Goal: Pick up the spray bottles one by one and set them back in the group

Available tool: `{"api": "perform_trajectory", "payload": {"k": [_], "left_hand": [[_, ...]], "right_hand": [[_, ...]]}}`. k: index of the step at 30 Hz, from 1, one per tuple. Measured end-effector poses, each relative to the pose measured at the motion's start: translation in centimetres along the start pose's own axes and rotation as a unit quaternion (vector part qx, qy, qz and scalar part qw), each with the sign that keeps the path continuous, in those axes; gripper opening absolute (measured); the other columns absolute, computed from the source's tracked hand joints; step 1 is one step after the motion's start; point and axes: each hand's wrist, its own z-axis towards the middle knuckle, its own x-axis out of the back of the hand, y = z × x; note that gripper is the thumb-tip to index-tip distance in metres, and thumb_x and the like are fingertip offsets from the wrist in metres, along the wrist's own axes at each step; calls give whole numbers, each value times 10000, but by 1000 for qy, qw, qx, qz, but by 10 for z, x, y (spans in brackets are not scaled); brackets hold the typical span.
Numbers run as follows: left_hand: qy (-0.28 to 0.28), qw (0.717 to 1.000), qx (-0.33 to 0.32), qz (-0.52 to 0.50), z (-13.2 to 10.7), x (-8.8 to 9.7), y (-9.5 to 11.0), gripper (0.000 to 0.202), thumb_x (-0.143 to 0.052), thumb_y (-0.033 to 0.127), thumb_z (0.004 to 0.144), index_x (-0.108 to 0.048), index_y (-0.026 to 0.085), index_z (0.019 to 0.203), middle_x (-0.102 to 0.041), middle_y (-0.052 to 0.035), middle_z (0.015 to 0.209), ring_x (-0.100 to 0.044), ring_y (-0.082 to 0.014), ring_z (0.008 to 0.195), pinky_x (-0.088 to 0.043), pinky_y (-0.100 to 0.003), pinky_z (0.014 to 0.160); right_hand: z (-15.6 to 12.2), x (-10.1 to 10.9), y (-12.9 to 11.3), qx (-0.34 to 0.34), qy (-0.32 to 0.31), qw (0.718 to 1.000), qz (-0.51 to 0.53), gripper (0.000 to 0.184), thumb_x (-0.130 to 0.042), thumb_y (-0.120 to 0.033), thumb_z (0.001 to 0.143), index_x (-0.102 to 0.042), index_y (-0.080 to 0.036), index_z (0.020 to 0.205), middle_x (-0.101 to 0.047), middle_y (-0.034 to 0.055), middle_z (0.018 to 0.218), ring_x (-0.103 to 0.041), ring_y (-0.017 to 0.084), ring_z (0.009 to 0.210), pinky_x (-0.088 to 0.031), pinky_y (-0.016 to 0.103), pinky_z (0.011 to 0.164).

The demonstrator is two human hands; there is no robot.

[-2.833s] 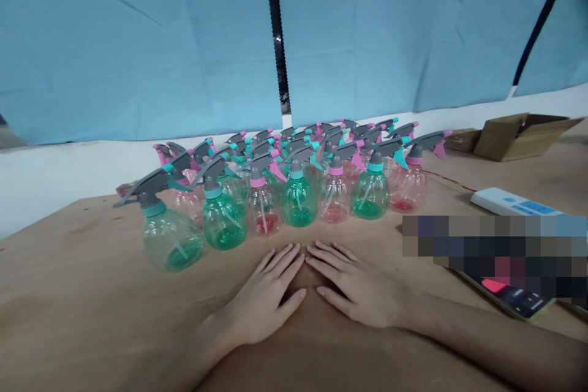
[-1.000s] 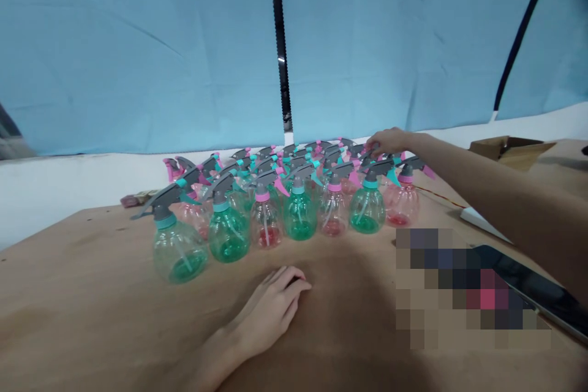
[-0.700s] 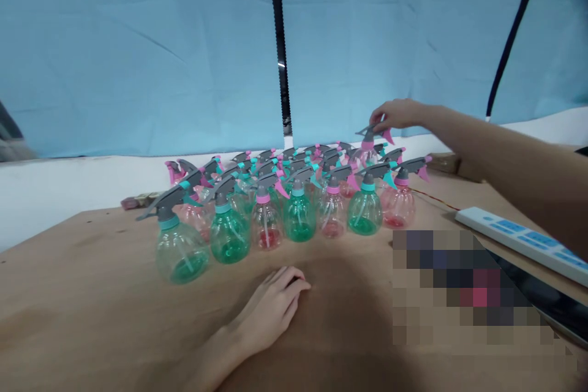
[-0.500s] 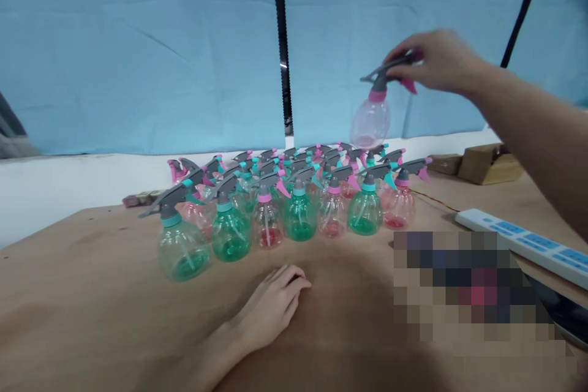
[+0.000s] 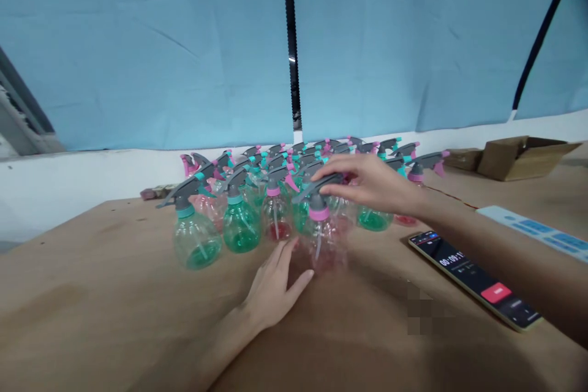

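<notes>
Over the desk (image 5: 114,294), your right hand (image 5: 372,187) is gripping the upright pink spray bottle (image 5: 321,245) by its head, at 1 o'clock from your open, resting left hand (image 5: 273,288).

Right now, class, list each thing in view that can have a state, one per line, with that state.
Pink spray bottle: upright, head on, gripped by the trigger head.
Right hand: closed on that bottle's head.
Left hand: open, flat on the table.
Other spray bottles: upright, heads on.
Phone: screen lit, lying flat.
Cardboard box: open.
</notes>
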Motion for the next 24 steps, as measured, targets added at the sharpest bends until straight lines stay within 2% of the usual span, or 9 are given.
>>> {"api": "perform_trajectory", "payload": {"k": [2,5,13,16,18,20,21,22,24], "left_hand": [[19,1000,-7,-16,-1,0,-2,520,-388,425,885,-258,162,1314,-377,-142,1342,-369,-263,1247,-347,-461,1006],[33,999,-21,-34,-1,-1,-6,542,-418,432,871,-250,160,1309,-368,-150,1344,-351,-257,1259,-314,-465,1029],[78,992,-16,-95,2,-4,-6,619,-512,405,819,-219,192,1321,-364,-154,1354,-386,-285,1233,-335,-488,999],[74,992,-11,-103,0,-4,-6,621,-524,403,811,-234,200,1322,-376,-151,1346,-391,-293,1227,-316,-505,1003],[78,991,-6,-110,-1,-4,-8,639,-541,405,799,-240,200,1324,-371,-154,1351,-379,-304,1233,-302,-517,1006],[93,986,-12,-136,0,-1,-10,670,-568,407,778,-247,199,1328,-344,-160,1371,-354,-319,1247,-290,-524,1010],[100,982,-19,-160,3,2,-11,679,-583,406,767,-259,200,1327,-332,-160,1379,-340,-326,1255,-283,-522,1014],[105,976,-27,-191,7,6,-12,679,-597,405,757,-279,202,1322,-329,-158,1383,-332,-329,1259,-279,-516,1018],[92,955,-45,-278,22,16,-13,671,-629,406,732,-334,213,1303,-365,-143,1365,-353,-325,1248,-290,-491,1016]], "right_hand": [[-1,-17,5,0,-8,1000,14,150,-583,-242,806,-663,-211,929,-667,11,927,-608,169,854,-458,320,781],[-3,-32,11,5,13,999,37,142,-594,-226,806,-660,-209,931,-662,14,937,-600,167,867,-447,319,797],[-13,-42,22,13,49,993,107,176,-586,-261,824,-638,-222,988,-646,25,947,-590,184,885,-462,350,799],[-21,-51,24,2,79,984,162,403,-581,-330,830,-490,-269,1217,-573,43,1141,-524,210,1062,-428,399,903],[-34,-65,27,-58,150,960,228,509,-486,-402,880,-296,-320,1346,-446,49,1312,-413,210,1209,-380,413,976],[-55,-83,32,-146,198,929,278,451,-286,-439,943,-190,-359,1376,-336,37,1404,-348,198,1268,-359,413,1003],[-66,-91,36,-176,178,923,294,460,-263,-455,943,-160,-368,1383,-270,28,1444,-297,204,1300,-347,423,1012],[-77,-99,39,-189,128,925,304,516,-309,-475,927,-120,-369,1395,-211,23,1472,-239,212,1325,-321,436,1030],[-97,-111,46,-185,-10,933,309,697,-428,-499,880,-15,-341,1418,-155,43,1491,-172,224,1345,-263,463,1056]]}}
